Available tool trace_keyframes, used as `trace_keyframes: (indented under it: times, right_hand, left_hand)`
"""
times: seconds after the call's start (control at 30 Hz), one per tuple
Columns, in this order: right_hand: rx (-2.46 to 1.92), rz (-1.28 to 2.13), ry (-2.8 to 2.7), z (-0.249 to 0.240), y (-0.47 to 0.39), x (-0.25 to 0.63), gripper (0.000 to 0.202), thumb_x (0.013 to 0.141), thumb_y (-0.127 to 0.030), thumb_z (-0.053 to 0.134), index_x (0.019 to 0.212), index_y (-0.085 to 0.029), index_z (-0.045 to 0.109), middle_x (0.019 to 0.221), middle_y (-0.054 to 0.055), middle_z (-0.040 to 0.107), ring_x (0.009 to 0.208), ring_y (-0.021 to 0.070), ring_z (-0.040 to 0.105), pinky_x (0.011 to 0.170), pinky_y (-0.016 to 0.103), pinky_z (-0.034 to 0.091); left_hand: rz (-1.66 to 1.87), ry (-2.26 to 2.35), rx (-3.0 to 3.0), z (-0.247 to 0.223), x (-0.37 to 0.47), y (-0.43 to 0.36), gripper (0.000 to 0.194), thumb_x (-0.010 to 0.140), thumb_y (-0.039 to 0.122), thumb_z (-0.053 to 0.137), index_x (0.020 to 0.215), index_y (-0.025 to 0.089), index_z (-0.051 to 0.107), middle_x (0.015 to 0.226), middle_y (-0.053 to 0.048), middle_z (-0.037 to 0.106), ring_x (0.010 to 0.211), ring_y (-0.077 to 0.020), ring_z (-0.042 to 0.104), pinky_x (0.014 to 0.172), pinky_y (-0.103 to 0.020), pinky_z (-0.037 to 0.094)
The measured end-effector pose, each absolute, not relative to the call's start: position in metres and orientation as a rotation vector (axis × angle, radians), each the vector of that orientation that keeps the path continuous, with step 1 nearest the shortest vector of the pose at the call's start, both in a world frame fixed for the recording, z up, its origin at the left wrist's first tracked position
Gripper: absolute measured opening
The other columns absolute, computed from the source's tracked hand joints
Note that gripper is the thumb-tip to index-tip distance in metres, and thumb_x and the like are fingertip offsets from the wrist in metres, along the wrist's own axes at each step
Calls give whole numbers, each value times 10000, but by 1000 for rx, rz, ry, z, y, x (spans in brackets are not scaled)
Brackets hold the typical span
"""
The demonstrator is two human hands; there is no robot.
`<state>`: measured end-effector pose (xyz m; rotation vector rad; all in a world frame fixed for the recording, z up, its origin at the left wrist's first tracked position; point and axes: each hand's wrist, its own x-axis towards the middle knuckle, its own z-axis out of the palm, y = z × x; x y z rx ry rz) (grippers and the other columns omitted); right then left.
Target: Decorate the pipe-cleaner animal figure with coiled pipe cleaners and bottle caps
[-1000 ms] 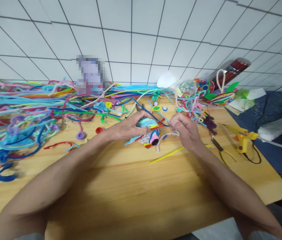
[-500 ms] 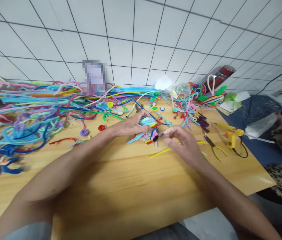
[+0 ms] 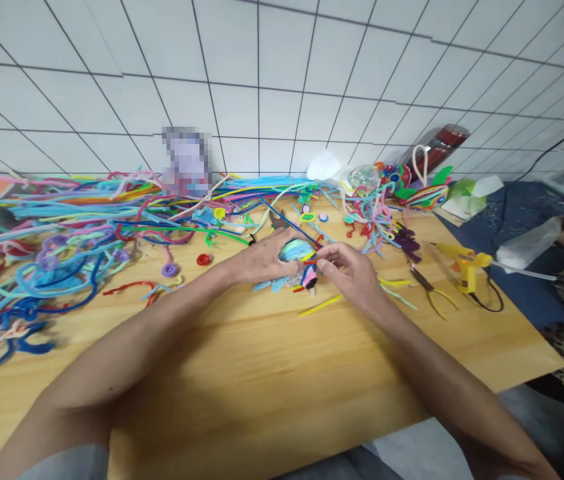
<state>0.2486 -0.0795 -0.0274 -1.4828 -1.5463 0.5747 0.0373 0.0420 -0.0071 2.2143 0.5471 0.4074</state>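
A small pipe-cleaner figure [image 3: 296,251] lies on the wooden table, with a striped light-blue and yellow body and a pink, blue and black end. My left hand [image 3: 262,259] is wrapped round it from the left, thumb and fingers on either side. At its right end is my right hand [image 3: 345,267], thumb and fingertips pinched together against the coloured end. Whatever small piece sits between those fingertips is hidden. Yellow pipe-cleaner pieces [image 3: 321,305] lie just below my right hand.
Piles of pipe cleaners [image 3: 62,220] cover the left and back. Pliers [image 3: 435,292] and a yellow glue gun [image 3: 467,267] lie at the right. Another pair of pliers [image 3: 278,219] lies behind my left hand. Someone in leopard print sits at the far right beside a plastic bag [image 3: 529,243].
My right hand has moved left, from beside the figure to its coloured end. My left hand keeps its hold on the figure. The camera view has shifted slightly.
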Motion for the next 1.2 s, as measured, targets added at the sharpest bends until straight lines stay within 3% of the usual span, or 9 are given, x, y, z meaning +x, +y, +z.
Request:
trace_keyframes:
  times: [0.1, 0.23, 0.57, 0.87, 1.2]
  right_hand:
    - [-1482, 430, -1698, -24, -80, 251, 38, 922, -231, 688, 945, -229, 718, 867, 12, 745, 792, 170, 677, 692, 301, 486]
    - [-1432, 312, -1803, -19, -79, 256, 91, 916, -169, 674, 855, -231, 702, 892, 25, 732, 866, 189, 666, 802, 335, 496]
    - [-1497, 637, -1746, 1, -71, 254, 99, 869, -186, 633, 789, -225, 676, 764, -16, 719, 727, 159, 650, 692, 294, 465]
    - [-1541, 404, -1865, -3, -62, 252, 109, 764, -134, 659, 710, -227, 638, 735, 2, 719, 709, 173, 656, 681, 299, 442]
    - [-1564, 163, -1985, -1, -62, 246, 112, 762, -113, 654, 732, -219, 633, 767, 15, 721, 796, 205, 649, 805, 340, 409]
  left_hand:
    - [397, 562, 2217, -7, 36, 41, 540, 905, 450, 690, 1383, 216, 602, 1326, -98, 662, 1247, -291, 634, 1151, -440, 498]
    - [368, 569, 2215, -6, 34, 41, 537, 919, 479, 687, 1379, 221, 587, 1327, -97, 660, 1247, -288, 631, 1124, -428, 510]
    - [343, 539, 2235, -6, 33, 41, 504, 922, 422, 674, 1371, 228, 554, 1335, -94, 629, 1257, -275, 604, 1137, -430, 492]
    - [361, 522, 2241, -3, 35, 37, 477, 900, 374, 670, 1344, 230, 571, 1369, -95, 630, 1276, -276, 594, 1172, -442, 480]
    - [399, 496, 2273, -8, 34, 41, 459, 873, 354, 658, 1312, 239, 589, 1277, -66, 657, 1204, -269, 630, 1121, -443, 526]
